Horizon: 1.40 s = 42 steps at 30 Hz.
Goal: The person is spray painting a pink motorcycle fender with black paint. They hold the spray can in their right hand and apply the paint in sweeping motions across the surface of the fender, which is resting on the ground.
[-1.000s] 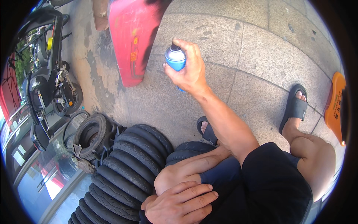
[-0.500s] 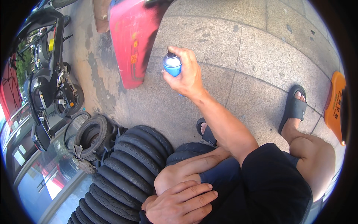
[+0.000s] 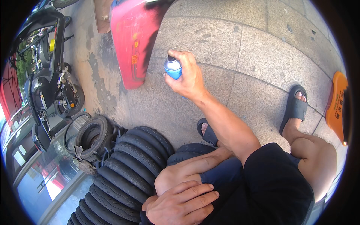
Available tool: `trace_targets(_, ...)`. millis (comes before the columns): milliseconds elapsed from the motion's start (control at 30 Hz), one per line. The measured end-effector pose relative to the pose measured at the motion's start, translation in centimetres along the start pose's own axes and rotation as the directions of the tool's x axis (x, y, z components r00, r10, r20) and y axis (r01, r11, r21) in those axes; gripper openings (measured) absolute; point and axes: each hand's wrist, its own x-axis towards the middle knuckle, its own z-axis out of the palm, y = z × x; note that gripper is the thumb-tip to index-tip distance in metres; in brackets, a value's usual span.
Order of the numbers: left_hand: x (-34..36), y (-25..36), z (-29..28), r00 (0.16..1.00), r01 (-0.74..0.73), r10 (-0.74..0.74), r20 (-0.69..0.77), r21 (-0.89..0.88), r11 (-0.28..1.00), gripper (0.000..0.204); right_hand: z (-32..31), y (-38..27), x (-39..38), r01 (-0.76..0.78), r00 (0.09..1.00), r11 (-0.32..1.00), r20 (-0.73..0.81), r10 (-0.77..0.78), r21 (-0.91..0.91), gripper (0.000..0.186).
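My right hand [image 3: 186, 75] is wrapped round a blue and silver spray can [image 3: 173, 68], its forefinger on the black nozzle at the top. The can is held above the paving. Just beyond it to the left is a red panel [image 3: 129, 41] with dark patches along its right side and a tapered near end. My left hand [image 3: 182, 203] lies on my left thigh near the knee, fingers stretched out and holding nothing.
A row of black tyres [image 3: 131, 165] fills the lower left, with a loose worn tyre [image 3: 91, 137] beyond it. An electric scooter [image 3: 47, 86] stands at the left beside glass. My sandalled foot [image 3: 296, 107] and an orange sign [image 3: 338, 108] are at the right.
My right hand and the spray can have shifted very slightly toward me. My left hand stays where it was on the thigh.
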Motion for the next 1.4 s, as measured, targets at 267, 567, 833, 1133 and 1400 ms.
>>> trace_targets(267, 0.1, 0.1, 0.1, 1.000, 0.008, -0.008, -0.002, -0.003, 1.000, 0.021, -0.8, 0.1, 1.0, 0.019, 0.998, 1.000, -0.065, -0.020, -0.018, 0.068)
trace_targets(567, 0.4, 0.1, 0.0, 1.000, -0.005, 0.005, -0.012, -0.004, 1.000, 0.020, -0.9, -0.2, 0.4, 0.025, 1.000, 1.000, 0.014, -0.024, -0.016, 0.068)
trace_targets(833, 0.3, 0.2, 0.1, 0.999, -0.009, 0.009, -0.030, 0.001, 1.000, 0.019, -1.5, 0.0, 1.3, 0.054, 0.998, 0.997, -0.010, -0.055, -0.056, 0.067)
trace_targets(1133, 0.3, 0.4, 0.2, 0.999, -0.003, 0.003, -0.033, 0.015, 1.000, 0.019, -3.2, -0.7, 4.1, 0.133, 0.983, 0.990, -0.122, -0.138, -0.047, 0.067)
trace_targets(1400, 0.7, 0.3, 0.4, 0.999, -0.030, 0.031, -0.024, 0.034, 0.999, 0.018, -4.0, -1.6, 4.7, 0.156, 0.985, 0.986, -0.068, -0.160, -0.062, 0.066)
